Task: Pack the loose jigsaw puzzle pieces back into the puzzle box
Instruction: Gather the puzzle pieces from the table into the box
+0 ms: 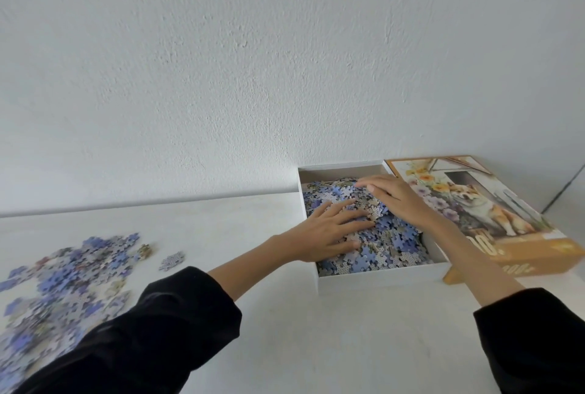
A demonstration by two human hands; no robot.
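White worktop (253,314), puzzle box (380,276) at its far right, much of the jigsaw already inside.

Beside the box the printed lid (493,213) is propped; loose pieces (63,283) lie well apart at the left. Left hand (326,232) and right hand (399,197) are laid flat on the boxed heap (389,245), fingers (354,215) spread, gripping nothing. Light, thin card, judged prone to scatter: best scooped from beneath in cupped handfuls.

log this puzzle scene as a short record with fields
left hand: flat, fingers spread, on the pieces in the box
right hand: flat on the same heap, farther back
puzzle box: white tray, open, heaped with pieces
box lid: dog picture, beside the box on its right
loose pieces: pile on the table, far left
stray pieces: lying apart from the pile
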